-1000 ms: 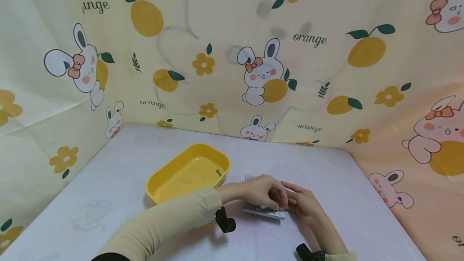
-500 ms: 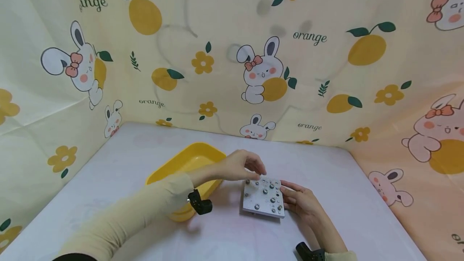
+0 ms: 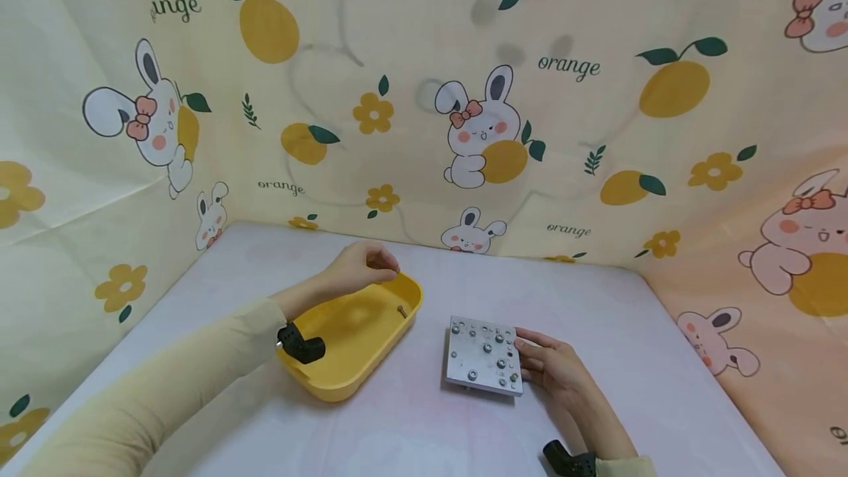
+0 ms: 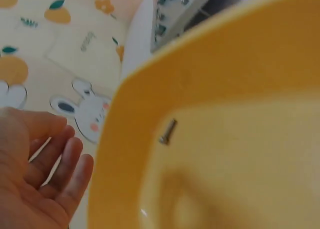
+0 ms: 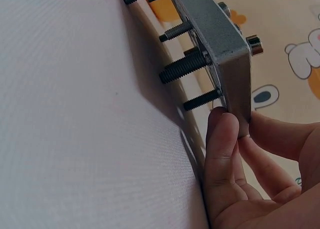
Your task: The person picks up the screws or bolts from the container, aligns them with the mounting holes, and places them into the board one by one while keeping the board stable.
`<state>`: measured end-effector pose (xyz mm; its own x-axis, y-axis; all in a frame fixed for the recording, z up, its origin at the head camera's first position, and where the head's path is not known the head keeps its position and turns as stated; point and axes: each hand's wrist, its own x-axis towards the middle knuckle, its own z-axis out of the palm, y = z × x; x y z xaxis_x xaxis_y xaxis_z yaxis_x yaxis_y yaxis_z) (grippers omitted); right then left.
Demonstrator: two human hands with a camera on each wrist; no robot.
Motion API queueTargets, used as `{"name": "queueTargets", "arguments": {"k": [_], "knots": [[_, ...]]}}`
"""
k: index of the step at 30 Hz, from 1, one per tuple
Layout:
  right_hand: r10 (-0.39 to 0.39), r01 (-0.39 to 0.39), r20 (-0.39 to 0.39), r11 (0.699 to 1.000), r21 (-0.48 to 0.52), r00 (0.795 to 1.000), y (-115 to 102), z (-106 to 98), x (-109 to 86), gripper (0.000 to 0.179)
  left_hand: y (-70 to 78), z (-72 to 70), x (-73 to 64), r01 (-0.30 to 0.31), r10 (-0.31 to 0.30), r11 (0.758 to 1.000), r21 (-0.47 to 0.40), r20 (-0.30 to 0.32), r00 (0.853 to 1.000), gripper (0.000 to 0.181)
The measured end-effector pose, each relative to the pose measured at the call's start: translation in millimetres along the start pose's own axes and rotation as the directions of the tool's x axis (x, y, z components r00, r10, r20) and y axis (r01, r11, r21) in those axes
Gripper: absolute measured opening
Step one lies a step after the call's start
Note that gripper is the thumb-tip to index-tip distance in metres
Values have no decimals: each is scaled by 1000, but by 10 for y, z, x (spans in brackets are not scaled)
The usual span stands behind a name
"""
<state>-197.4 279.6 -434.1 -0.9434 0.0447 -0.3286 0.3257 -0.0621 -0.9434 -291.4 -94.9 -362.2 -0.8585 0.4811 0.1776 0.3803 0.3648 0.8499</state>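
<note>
A square metal plate (image 3: 480, 359) with several screws through it is held just off the table, slightly tilted. My right hand (image 3: 556, 374) pinches its right edge. In the right wrist view, threaded screw shanks (image 5: 187, 68) stick out beneath the plate, and the fingers and thumb (image 5: 225, 149) grip one corner. My left hand (image 3: 361, 267) hovers over the far side of a yellow tray (image 3: 331, 392), its fingers loosely bent with nothing visible in them. Inside the tray lies one loose screw (image 4: 168, 131), near the right end in the head view.
A white-covered table (image 3: 424, 440) carries the tray on the left and the plate to its right. Patterned cloth (image 3: 411, 35) with rabbits and oranges encloses the table behind and at both sides. A black wrist camera (image 3: 301, 344) on the left arm hangs over the tray.
My left hand has left the plate's top and moved left to above the tray, uncovering the screw heads. The right hand has stayed on the plate's edge.
</note>
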Motion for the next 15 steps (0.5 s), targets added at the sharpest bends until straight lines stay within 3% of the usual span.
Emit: {"name": "queueTargets", "arguments": {"k": [6,11,15], "knots": [[-1,1,-10,1000,5,1000,13,-11,14,52,-290,30,10,177,-177,982,-60,10,984,12],[0,0,-23,1000,7,1000,32,-7,41,50,-474,133,59,209,-205,976,-53,83,975,15],[3,-3,-30,1000,5,1000,35,1,49,48,-522,183,92,225,-219,974,-33,133,967,17]]}}
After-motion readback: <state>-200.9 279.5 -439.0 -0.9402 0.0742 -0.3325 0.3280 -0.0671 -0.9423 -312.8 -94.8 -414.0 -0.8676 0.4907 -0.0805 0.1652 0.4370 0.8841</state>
